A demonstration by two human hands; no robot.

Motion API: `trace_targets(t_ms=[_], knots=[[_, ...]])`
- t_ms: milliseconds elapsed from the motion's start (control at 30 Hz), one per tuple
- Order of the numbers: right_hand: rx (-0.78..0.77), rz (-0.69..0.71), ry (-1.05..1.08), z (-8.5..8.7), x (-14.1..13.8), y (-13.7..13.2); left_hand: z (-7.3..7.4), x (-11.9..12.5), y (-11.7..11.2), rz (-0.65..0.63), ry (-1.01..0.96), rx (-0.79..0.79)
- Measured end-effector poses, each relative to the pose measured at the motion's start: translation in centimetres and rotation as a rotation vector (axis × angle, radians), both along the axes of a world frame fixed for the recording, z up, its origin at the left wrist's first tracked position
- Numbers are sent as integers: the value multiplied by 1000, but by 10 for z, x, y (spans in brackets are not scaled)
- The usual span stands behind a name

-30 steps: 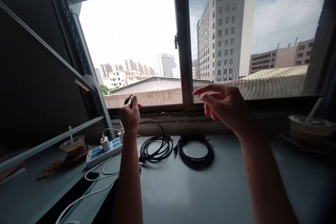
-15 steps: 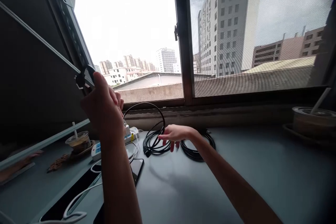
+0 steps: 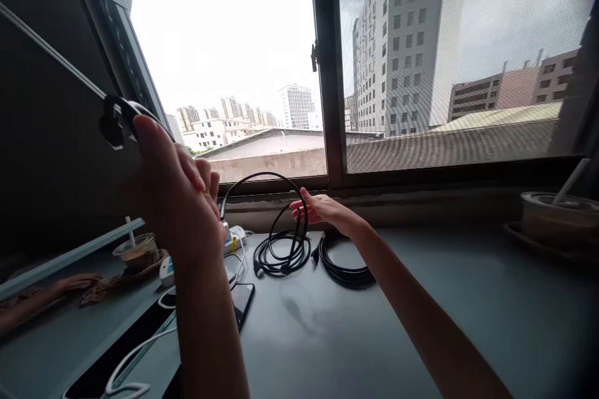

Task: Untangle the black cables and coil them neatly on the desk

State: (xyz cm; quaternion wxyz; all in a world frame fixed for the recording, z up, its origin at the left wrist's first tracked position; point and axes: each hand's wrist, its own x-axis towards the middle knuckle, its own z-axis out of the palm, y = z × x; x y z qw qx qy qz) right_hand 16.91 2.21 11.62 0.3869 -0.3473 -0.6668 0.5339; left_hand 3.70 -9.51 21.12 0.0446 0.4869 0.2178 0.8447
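Two hands, 1 black cable (image 3: 266,173): L hand (image 3: 180,199) curled shut on it; R hand (image 3: 322,206) spread, loop at thumb. Rest lies loosely coiled on the table (image 3: 322,349), beside a 2nd coil (image 3: 349,277). Coiling step, I'd judge via remote feed; next needs R fingers closing. Vs ½ sec ago: R hand higher, L farther up-left.

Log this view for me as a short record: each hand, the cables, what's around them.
Left hand: closed on a black cable, part of it jutting past the thumb
Right hand: at the raised cable arc; grip unclear
Left coil: loose loops on the table
Right coil: beside it, partly behind the right forearm
Drinks: left cup, right cup
Power: white power strip, partly hidden
Other person: hand at far left
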Motion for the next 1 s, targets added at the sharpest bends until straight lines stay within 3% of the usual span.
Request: trace_targets(t_ms=[133, 200, 333, 467, 600, 733, 1000], knots=[[32, -52, 405, 16, 1, -11, -3, 0, 10, -13, -11, -135], [50, -106, 503, 26, 4, -20, -6, -2, 17, 26, 30, -243], [241, -217, 408, 40, 10, -43, -16, -3, 28, 61, 253, -514], [514, -183, 300, 48, 13, -61, -23, 4, 34, -13, 493, -733], [680, -70, 177, 54, 18, -75, -21, 15, 33, -137, 486, -710], [765, -152, 145, 60, 27, -85, -18, 19, 32, -225, 420, -620], [620, -625, 389, 73, 79, -96, -16, -15, 47, 79, 143, -263]])
